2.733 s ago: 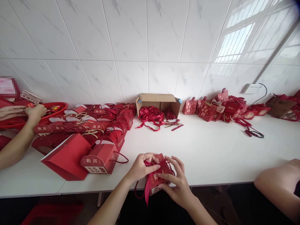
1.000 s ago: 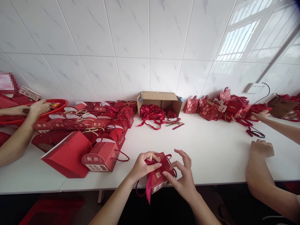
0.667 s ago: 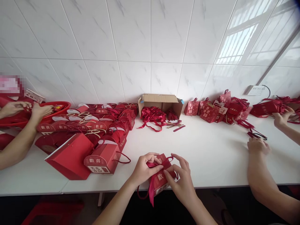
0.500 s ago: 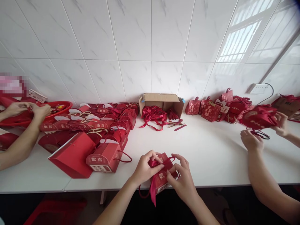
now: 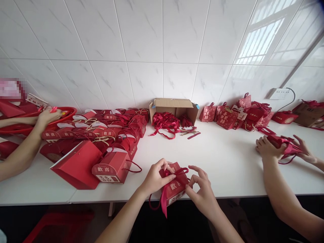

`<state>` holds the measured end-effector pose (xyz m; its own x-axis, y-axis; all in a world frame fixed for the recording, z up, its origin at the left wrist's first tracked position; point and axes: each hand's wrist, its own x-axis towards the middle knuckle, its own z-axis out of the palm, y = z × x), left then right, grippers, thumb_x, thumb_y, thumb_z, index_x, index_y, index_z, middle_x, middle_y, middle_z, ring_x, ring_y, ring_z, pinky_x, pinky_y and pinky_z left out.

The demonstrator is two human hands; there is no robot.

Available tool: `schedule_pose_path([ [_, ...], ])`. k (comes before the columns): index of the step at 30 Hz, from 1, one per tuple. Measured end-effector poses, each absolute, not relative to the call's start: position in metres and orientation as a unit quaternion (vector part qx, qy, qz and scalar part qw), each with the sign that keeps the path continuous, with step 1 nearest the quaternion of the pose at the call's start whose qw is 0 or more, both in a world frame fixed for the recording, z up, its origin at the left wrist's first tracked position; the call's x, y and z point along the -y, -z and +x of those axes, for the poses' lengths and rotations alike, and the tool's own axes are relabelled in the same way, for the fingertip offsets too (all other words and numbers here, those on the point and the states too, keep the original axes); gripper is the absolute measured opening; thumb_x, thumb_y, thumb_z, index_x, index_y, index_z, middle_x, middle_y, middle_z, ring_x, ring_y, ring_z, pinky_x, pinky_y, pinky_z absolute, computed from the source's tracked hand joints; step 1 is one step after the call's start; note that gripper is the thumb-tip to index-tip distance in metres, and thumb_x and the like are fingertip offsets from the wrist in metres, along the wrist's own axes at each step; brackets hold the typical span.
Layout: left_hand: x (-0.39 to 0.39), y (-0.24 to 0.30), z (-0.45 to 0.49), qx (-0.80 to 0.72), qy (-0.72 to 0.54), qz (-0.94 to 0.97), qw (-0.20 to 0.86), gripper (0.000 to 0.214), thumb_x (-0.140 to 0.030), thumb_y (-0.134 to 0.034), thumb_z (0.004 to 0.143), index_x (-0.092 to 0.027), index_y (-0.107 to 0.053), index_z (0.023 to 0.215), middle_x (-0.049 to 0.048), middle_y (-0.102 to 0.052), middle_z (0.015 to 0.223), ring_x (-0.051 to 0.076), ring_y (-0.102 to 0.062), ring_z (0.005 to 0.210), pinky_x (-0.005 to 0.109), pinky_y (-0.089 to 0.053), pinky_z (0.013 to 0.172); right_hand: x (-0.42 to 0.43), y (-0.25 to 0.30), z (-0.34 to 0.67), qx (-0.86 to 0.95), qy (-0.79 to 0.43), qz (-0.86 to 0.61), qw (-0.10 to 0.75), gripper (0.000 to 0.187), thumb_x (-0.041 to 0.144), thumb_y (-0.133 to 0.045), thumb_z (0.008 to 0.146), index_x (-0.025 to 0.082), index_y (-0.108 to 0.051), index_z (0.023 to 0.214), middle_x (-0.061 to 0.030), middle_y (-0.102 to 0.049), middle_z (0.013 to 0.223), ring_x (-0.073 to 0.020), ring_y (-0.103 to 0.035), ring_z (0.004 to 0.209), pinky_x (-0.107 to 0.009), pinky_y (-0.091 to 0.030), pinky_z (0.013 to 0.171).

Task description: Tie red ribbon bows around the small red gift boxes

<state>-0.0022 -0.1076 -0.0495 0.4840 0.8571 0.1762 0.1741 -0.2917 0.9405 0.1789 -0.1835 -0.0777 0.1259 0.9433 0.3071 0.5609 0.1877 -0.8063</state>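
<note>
A small red gift box (image 5: 174, 188) with gold characters rests at the near edge of the white table (image 5: 222, 162). My left hand (image 5: 155, 176) grips its top left, fingers closed on the red ribbon (image 5: 164, 202) that hangs down past the table edge. My right hand (image 5: 202, 190) pinches the ribbon's other part at the box's right side, thumb and forefinger together.
Finished red boxes (image 5: 111, 135) crowd the table's left, with a large red folded bag (image 5: 76, 165) in front. An open cardboard carton (image 5: 174, 107) spills red ribbons at the back. More red boxes (image 5: 235, 114) stand right. One person's hands (image 5: 47, 116) work left, another's (image 5: 268, 148) hold a red box right.
My hands stayed on the box, the right shifting lower and closing into a pinch on the ribbon. The person on the right fetched a red box and brought it down to the table.
</note>
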Motion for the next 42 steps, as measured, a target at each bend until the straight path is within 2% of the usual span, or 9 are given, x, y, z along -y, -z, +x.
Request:
schedule_pose_path([
  [4,0.105,0.046,-0.008,-0.332,-0.351,0.708,0.516,0.025,-0.028,-0.066,0.077,-0.022,-0.042,0.078,0.0051,-0.069,0.096,0.022,-0.059,0.108,0.037,-0.042,0.095,0.177,0.074,0.196,0.607,-0.231,-0.571,0.502,0.008,0.031,-0.053,0.086,0.023,-0.054,0.087,-0.0110,-0.058,0.121,-0.0301,-0.048,0.121,-0.050,-0.042,0.094],
  [9,0.097,0.042,-0.028,-0.309,-0.325,0.749,0.487,0.015,-0.030,-0.057,0.085,-0.021,-0.057,0.096,0.0093,-0.060,0.118,0.022,-0.052,0.117,0.036,-0.036,0.102,0.157,0.062,0.216,0.669,-0.269,-0.518,0.460,0.034,0.030,-0.048,0.088,0.026,-0.051,0.122,-0.0078,-0.059,0.123,-0.0243,-0.055,0.114,-0.042,-0.045,0.093],
  [12,0.093,0.038,-0.033,-0.300,-0.275,0.802,0.437,0.009,-0.027,-0.059,0.083,-0.021,-0.061,0.089,0.0080,-0.060,0.115,0.022,-0.054,0.112,0.034,-0.036,0.101,0.149,0.057,0.212,0.706,-0.273,-0.494,0.427,0.037,0.032,-0.056,0.085,0.025,-0.053,0.121,-0.0070,-0.065,0.113,-0.0228,-0.061,0.100,-0.040,-0.049,0.087],
  [17,0.086,0.030,-0.032,-0.292,-0.217,0.840,0.403,0.007,-0.027,-0.060,0.081,-0.021,-0.058,0.081,0.0084,-0.058,0.117,0.022,-0.051,0.115,0.034,-0.037,0.101,0.144,0.051,0.203,0.734,-0.279,-0.460,0.414,0.011,0.031,-0.056,0.086,0.022,-0.062,0.090,-0.0037,-0.066,0.086,-0.0177,-0.061,0.077,-0.032,-0.050,0.071],
  [19,0.084,0.028,-0.031,-0.279,-0.193,0.845,0.413,0.009,-0.030,-0.061,0.081,-0.021,-0.059,0.081,0.0088,-0.055,0.121,0.022,-0.047,0.121,0.034,-0.035,0.103,0.143,0.048,0.204,0.750,-0.285,-0.439,0.405,0.008,0.026,-0.054,0.087,0.022,-0.061,0.087,-0.0025,-0.063,0.082,-0.0161,-0.059,0.073,-0.030,-0.050,0.067],
  [26,0.075,0.033,-0.030,-0.288,-0.189,0.843,0.413,0.012,-0.034,-0.060,0.083,-0.022,-0.060,0.078,0.0086,-0.051,0.131,0.023,-0.034,0.132,0.039,-0.032,0.107,0.143,0.035,0.207,0.842,-0.263,-0.377,0.282,0.055,0.003,-0.042,0.080,0.028,-0.053,0.129,-0.0037,-0.055,0.090,-0.0134,-0.056,0.071,-0.027,-0.050,0.067],
  [29,0.073,0.035,-0.028,-0.275,-0.202,0.846,0.409,0.011,-0.031,-0.058,0.084,-0.022,-0.057,0.078,0.0087,-0.053,0.128,0.021,-0.039,0.129,0.037,-0.034,0.105,0.142,0.035,0.204,0.854,-0.251,-0.372,0.263,0.058,0.001,-0.043,0.076,0.026,-0.056,0.127,-0.0048,-0.055,0.091,-0.0137,-0.056,0.072,-0.026,-0.050,0.067],
  [34,0.072,0.026,-0.027,-0.258,-0.220,0.887,0.312,0.011,-0.027,-0.056,0.086,-0.021,-0.054,0.077,0.0072,-0.057,0.122,0.021,-0.038,0.126,0.039,-0.033,0.106,0.140,0.036,0.203,0.871,-0.234,-0.353,0.250,0.055,0.001,-0.045,0.074,0.020,-0.059,0.125,-0.0067,-0.058,0.092,-0.0145,-0.057,0.073,-0.026,-0.049,0.066],
  [42,0.074,0.018,-0.028,-0.266,-0.215,0.920,0.193,0.013,-0.026,-0.056,0.085,-0.020,-0.054,0.073,0.0052,-0.061,0.112,0.023,-0.044,0.119,0.039,-0.037,0.100,0.137,0.035,0.205,0.899,-0.227,-0.314,0.205,0.061,0.001,-0.039,0.077,0.018,-0.047,0.135,-0.0076,-0.066,0.097,-0.0167,-0.059,0.077,-0.027,-0.048,0.070],
])
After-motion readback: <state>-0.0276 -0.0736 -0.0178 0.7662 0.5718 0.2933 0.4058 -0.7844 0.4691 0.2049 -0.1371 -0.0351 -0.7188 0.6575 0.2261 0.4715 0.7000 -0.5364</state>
